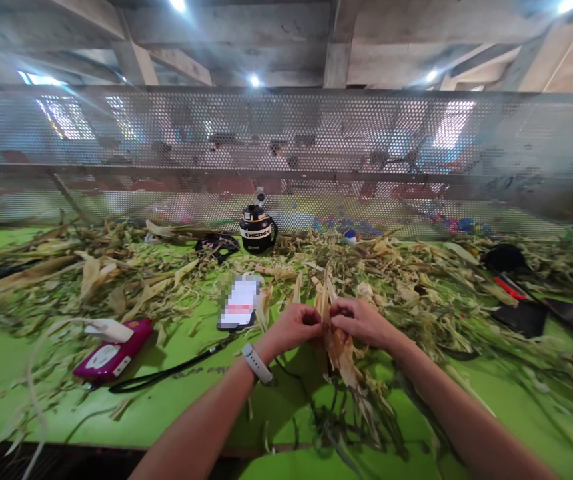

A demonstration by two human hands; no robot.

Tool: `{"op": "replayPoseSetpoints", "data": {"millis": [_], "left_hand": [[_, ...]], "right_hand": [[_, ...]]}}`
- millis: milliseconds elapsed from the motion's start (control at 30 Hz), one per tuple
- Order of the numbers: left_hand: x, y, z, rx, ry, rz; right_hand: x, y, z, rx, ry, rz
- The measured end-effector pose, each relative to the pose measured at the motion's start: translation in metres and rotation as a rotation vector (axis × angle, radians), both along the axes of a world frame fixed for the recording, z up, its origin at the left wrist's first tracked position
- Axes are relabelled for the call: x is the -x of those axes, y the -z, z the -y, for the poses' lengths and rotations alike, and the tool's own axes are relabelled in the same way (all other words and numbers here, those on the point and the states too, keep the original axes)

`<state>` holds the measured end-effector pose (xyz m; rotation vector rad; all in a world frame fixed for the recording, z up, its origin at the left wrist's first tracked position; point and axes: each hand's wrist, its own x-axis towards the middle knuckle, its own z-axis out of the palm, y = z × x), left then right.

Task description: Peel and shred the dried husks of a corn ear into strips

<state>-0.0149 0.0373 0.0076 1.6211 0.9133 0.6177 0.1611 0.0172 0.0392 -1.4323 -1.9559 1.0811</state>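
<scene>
Between my two hands stands a bundle of dry corn husk [335, 350], its pale tips pointing up and frayed, greenish ends trailing toward the front edge. My left hand [300, 325], with a grey band on its wrist, pinches the husk from the left. From the other side my right hand [359, 321] has its fingers closed on the same husk, close to the left fingertips. Loose husk strips lie on the green table [186, 407] around both hands. Left of my left hand rests a phone [239, 303] with a lit, partly blurred screen.
A magenta power strip [134, 340] with a white plug and cable sits at left, near a black strap [166, 377]. Behind are a black jug [255, 233] and heaped husks [131, 267]. A perforated metal screen [286, 127] bounds the back. Dark items [521, 319] lie right.
</scene>
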Motion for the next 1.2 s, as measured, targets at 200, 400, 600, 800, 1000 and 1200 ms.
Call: {"op": "replayPoseSetpoints", "data": {"millis": [200, 400, 600, 800, 1000, 1200], "left_hand": [[0.0, 0.001, 0.002, -0.127, 0.035, -0.038], [0.0, 0.001, 0.001, 0.036, 0.053, 0.048], [0.002, -0.001, 0.001, 0.056, 0.032, 0.078], [0.004, -0.003, -0.001, 0.122, 0.055, 0.123], [0.004, -0.004, -0.001, 0.135, 0.036, 0.132], [0.008, -0.006, -0.002, 0.21, 0.123, 0.174]], "right_hand": [[0.0, 0.006, -0.002, -0.113, 0.035, 0.057], [-0.003, 0.002, -0.003, 0.121, -0.013, -0.116], [-0.002, 0.003, -0.002, 0.077, -0.065, -0.174], [-0.003, -0.003, -0.002, 0.154, -0.044, -0.152], [-0.004, -0.002, -0.003, 0.173, -0.075, -0.194], [-0.013, -0.001, -0.005, 0.235, -0.251, -0.187]]}}
